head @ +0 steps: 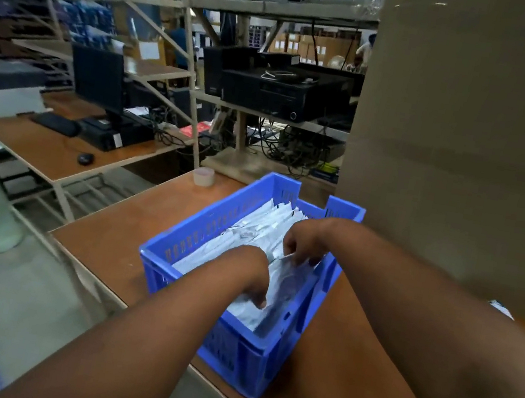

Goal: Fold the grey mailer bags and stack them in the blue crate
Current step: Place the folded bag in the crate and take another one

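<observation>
The right hand (304,244) reaches into the crate from above, its fingers curled down over the top edge of a folded, pale grey plastic mailer bag (290,274) and pinching it, so this grip is narrow and holding the bag. The left hand (250,275) comes in from the near side, with fingers bent down onto the lower part of the same bag and the thumb tucked against it; it appears to press and steady the bag, though whether it truly pinches it cannot be told from this angle. The bag stands tilted at the near end of a row of already folded grey mailer bags (260,224), which lean against one another along the length of the blue slotted plastic crate (199,233). The crate sits on the brown wooden tabletop (116,233), near its left edge, with a small roll of pale tape (203,176) just beyond its far corner and a tall brown cardboard box (471,147) rising at the right.

The step in hand looks like the stacking one: a folded bag is being seated against the row. The next move probably calls for pushing it down flush, letting go with both hands without the row springing apart, then fetching another unfolded bag, none of which is plainly in view
</observation>
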Tool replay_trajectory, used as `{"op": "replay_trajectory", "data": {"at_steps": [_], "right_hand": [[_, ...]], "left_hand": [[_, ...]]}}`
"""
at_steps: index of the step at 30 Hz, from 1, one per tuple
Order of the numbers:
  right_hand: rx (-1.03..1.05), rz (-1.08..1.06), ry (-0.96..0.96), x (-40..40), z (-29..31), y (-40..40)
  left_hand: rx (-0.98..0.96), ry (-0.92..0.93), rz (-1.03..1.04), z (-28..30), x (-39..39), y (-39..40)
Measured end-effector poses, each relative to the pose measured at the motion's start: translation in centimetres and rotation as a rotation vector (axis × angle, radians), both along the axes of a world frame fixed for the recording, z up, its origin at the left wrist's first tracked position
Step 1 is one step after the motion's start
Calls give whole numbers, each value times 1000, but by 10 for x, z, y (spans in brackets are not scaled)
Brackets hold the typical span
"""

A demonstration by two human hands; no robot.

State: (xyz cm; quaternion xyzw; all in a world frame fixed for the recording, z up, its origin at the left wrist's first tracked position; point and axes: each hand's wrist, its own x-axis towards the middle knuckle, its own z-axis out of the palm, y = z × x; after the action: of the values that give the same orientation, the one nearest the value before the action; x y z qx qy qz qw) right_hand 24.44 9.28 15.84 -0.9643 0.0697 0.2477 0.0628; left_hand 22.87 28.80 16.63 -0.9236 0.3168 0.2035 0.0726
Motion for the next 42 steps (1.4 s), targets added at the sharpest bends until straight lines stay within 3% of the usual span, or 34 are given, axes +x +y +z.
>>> {"op": "replay_trajectory", "data": {"at_steps": [8,13,16,22,32,37,42], "right_hand": [[-338,229,155,21,-48,39],[-393,192,197,27,-73,56],[-352,195,197,31,-86,57],[-229,84,9,33,-80,46],[-245,135,3,22,-70,57],[-170,93,-118,5,-45,45],[-157,35,-350,-41,-1,14]], "left_hand": [[240,146,-57,-46,5,-11],[320,211,-95,-70,13,-15],[246,177,-54,-75,17,-15],[140,14,18,-69,21,-12],[155,41,70,-67,16,-9],[64,-152,-8,-63,7,-12],[-76,-325,-109,-19,-12,-36]]}}
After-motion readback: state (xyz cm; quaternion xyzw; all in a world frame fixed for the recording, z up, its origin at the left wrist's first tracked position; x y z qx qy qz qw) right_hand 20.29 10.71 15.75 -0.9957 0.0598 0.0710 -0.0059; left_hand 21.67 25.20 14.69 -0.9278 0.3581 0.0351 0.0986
